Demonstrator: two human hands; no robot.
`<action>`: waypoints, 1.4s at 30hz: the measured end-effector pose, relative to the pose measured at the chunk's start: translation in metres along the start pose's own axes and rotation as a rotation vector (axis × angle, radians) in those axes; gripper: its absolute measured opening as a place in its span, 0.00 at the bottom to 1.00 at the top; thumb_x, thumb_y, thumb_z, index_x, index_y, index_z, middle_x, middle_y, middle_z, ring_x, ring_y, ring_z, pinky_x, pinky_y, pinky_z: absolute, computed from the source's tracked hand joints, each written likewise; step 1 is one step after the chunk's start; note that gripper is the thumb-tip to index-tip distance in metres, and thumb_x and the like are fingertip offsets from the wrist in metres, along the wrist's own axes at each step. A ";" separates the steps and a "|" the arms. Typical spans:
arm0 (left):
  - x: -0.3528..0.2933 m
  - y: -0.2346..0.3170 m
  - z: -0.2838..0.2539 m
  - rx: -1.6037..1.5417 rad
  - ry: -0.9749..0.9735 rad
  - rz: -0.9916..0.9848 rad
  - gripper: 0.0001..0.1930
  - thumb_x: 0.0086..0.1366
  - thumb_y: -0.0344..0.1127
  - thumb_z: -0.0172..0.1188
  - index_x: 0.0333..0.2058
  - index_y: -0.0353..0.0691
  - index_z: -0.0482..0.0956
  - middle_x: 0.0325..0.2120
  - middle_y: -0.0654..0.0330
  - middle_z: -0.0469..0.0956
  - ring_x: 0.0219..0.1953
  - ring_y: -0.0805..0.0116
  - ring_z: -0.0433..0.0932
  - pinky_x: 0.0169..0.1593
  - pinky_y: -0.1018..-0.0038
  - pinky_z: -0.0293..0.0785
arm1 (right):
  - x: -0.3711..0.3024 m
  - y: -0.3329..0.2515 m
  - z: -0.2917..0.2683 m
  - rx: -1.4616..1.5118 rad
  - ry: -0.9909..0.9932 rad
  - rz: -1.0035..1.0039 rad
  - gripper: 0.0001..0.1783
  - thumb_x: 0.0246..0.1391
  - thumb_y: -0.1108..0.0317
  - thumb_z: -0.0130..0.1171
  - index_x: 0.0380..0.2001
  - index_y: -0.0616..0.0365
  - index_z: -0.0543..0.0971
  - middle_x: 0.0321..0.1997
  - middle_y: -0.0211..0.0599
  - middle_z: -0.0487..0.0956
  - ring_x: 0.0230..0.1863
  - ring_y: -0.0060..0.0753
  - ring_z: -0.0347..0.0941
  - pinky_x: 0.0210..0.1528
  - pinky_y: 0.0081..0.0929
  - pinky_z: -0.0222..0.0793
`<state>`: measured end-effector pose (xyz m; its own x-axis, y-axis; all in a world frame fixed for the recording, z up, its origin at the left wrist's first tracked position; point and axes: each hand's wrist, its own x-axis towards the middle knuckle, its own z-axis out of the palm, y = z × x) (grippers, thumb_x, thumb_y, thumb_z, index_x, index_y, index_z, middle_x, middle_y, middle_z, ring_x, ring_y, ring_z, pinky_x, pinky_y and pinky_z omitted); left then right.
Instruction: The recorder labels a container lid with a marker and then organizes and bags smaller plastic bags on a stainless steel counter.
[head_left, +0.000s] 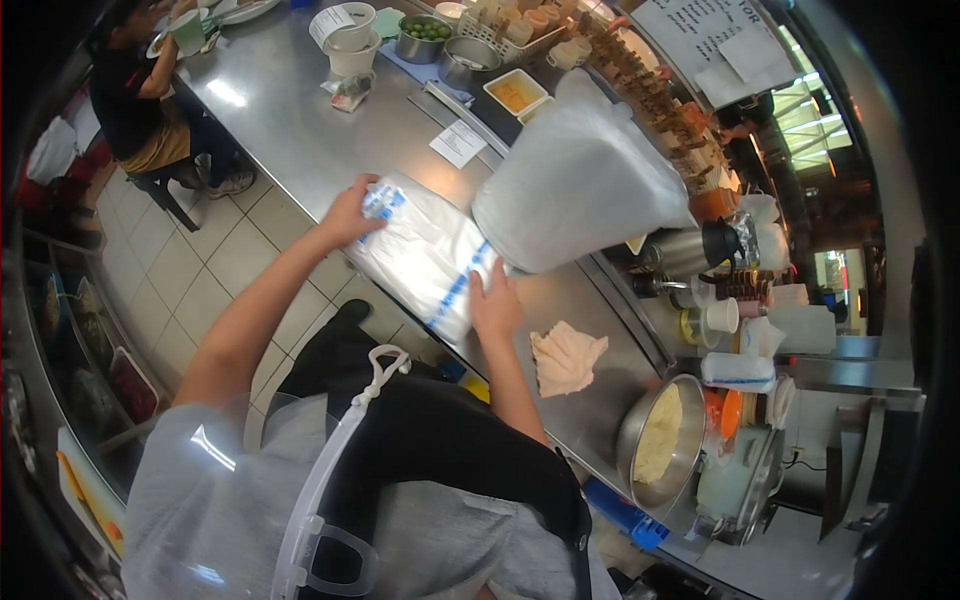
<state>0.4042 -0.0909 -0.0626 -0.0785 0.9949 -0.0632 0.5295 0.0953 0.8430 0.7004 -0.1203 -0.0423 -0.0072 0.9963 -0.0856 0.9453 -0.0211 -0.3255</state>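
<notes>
Stainless-steel counter [285, 130], kitchen. Left hand [350, 215] half curled, has hold of the left end of a white plastic pack [415, 260] with blue print. Right hand [495, 305] loosely open, fingers spread, touching pack's right end. Pack lies at counter's near edge. Big translucent bag [575, 190] right beside it. Peach cloth [567, 357] right of right hand; metal bowl [631, 440] farther right. Paper slip [458, 144] beyond pack. Seated person [135, 100] upper left.

Left hand [355, 212] is on one end of a white-and-blue packet [425, 258], right hand [495, 308] on the other. Cloudy plastic bag [585, 175] right beside it, peach cloth [567, 358] nearby on the steel counter [285, 115].
</notes>
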 end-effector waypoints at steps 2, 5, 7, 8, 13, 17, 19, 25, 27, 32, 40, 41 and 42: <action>-0.007 0.030 0.007 0.240 0.059 0.096 0.39 0.50 0.38 0.66 0.61 0.46 0.58 0.52 0.46 0.68 0.55 0.53 0.66 0.54 0.57 0.64 | 0.001 0.003 -0.002 -0.033 0.039 0.010 0.35 0.56 0.49 0.52 0.62 0.55 0.62 0.45 0.46 0.73 0.41 0.49 0.73 0.42 0.43 0.69; -0.008 0.030 0.020 0.621 0.064 0.284 0.39 0.56 0.48 0.60 0.64 0.45 0.54 0.63 0.49 0.53 0.66 0.55 0.50 0.62 0.49 0.50 | 0.003 -0.006 -0.004 -0.025 0.068 0.021 0.35 0.54 0.51 0.55 0.61 0.57 0.63 0.44 0.47 0.72 0.41 0.50 0.72 0.44 0.44 0.68; -0.007 0.023 0.025 0.732 -0.064 0.441 0.38 0.63 0.56 0.47 0.64 0.37 0.53 0.67 0.52 0.46 0.69 0.55 0.42 0.66 0.45 0.37 | 0.000 -0.009 0.003 0.015 0.072 0.046 0.36 0.52 0.53 0.58 0.60 0.59 0.64 0.44 0.49 0.71 0.43 0.52 0.71 0.47 0.44 0.66; -0.004 0.026 0.023 0.697 -0.120 0.500 0.39 0.63 0.57 0.47 0.63 0.35 0.53 0.66 0.50 0.49 0.69 0.55 0.43 0.66 0.46 0.38 | -0.001 -0.005 0.012 0.052 0.236 0.053 0.38 0.49 0.54 0.61 0.59 0.63 0.63 0.46 0.53 0.70 0.47 0.54 0.69 0.51 0.43 0.64; 0.007 0.019 0.019 0.600 -0.366 0.691 0.38 0.64 0.58 0.44 0.63 0.33 0.53 0.64 0.42 0.51 0.68 0.50 0.45 0.66 0.48 0.40 | -0.008 -0.012 0.021 0.122 0.292 0.335 0.50 0.36 0.55 0.72 0.56 0.76 0.60 0.52 0.63 0.68 0.55 0.58 0.64 0.58 0.44 0.59; 0.023 0.001 0.011 0.297 -0.547 0.730 0.33 0.63 0.45 0.50 0.64 0.37 0.53 0.65 0.44 0.50 0.68 0.44 0.45 0.66 0.46 0.39 | 0.001 -0.018 0.011 0.312 0.119 0.632 0.46 0.34 0.57 0.73 0.52 0.77 0.64 0.47 0.60 0.73 0.47 0.53 0.71 0.51 0.40 0.66; 0.045 -0.003 0.003 0.180 -0.587 0.707 0.35 0.60 0.41 0.54 0.64 0.39 0.53 0.65 0.46 0.50 0.67 0.45 0.47 0.66 0.47 0.40 | 0.005 -0.032 -0.002 0.752 -0.067 0.729 0.36 0.34 0.61 0.73 0.44 0.74 0.72 0.41 0.50 0.77 0.41 0.42 0.75 0.44 0.34 0.70; 0.104 0.041 -0.045 0.383 -0.113 0.719 0.33 0.46 0.37 0.66 0.54 0.40 0.69 0.57 0.48 0.66 0.58 0.51 0.65 0.61 0.61 0.55 | -0.011 -0.042 -0.031 0.957 -0.028 0.305 0.11 0.40 0.79 0.66 0.29 0.61 0.76 0.36 0.38 0.78 0.38 0.24 0.72 0.41 0.24 0.68; 0.134 0.045 -0.064 0.226 -0.715 0.595 0.25 0.43 0.40 0.69 0.42 0.40 0.77 0.47 0.51 0.75 0.53 0.52 0.69 0.56 0.64 0.62 | -0.007 -0.045 -0.048 0.907 -0.090 0.192 0.10 0.41 0.81 0.64 0.27 0.60 0.74 0.36 0.38 0.78 0.37 0.24 0.72 0.41 0.23 0.67; 0.131 0.076 -0.087 0.115 -0.917 0.737 0.16 0.47 0.43 0.68 0.32 0.43 0.79 0.16 0.54 0.75 0.24 0.52 0.77 0.31 0.62 0.72 | 0.001 -0.046 -0.092 1.223 -0.067 0.076 0.14 0.37 0.84 0.64 0.24 0.57 0.70 0.32 0.38 0.78 0.36 0.27 0.73 0.41 0.25 0.68; 0.086 0.137 -0.078 0.403 -0.898 0.816 0.14 0.46 0.41 0.68 0.32 0.47 0.79 0.23 0.53 0.78 0.31 0.50 0.79 0.34 0.58 0.73 | -0.006 -0.023 -0.089 1.429 -0.088 0.034 0.17 0.33 0.85 0.63 0.26 0.56 0.69 0.29 0.37 0.76 0.34 0.32 0.73 0.39 0.27 0.68; 0.086 0.140 -0.078 0.367 -0.825 0.804 0.15 0.47 0.42 0.67 0.33 0.46 0.78 0.22 0.55 0.78 0.30 0.51 0.78 0.35 0.59 0.72 | -0.011 -0.017 -0.092 1.468 -0.053 0.089 0.17 0.32 0.85 0.62 0.26 0.56 0.68 0.28 0.37 0.76 0.34 0.33 0.73 0.39 0.28 0.68; 0.086 0.142 -0.080 0.334 -0.748 0.792 0.15 0.48 0.43 0.66 0.34 0.45 0.78 0.21 0.56 0.78 0.29 0.52 0.78 0.35 0.60 0.72 | -0.014 -0.013 -0.092 1.481 -0.081 0.078 0.17 0.32 0.85 0.62 0.26 0.56 0.68 0.28 0.37 0.76 0.34 0.33 0.73 0.39 0.28 0.68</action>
<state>0.4052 0.0053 0.0941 0.8423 0.5384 0.0264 0.4129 -0.6759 0.6105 0.7182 -0.1263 0.0492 -0.0383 0.9825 -0.1826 -0.2392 -0.1864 -0.9529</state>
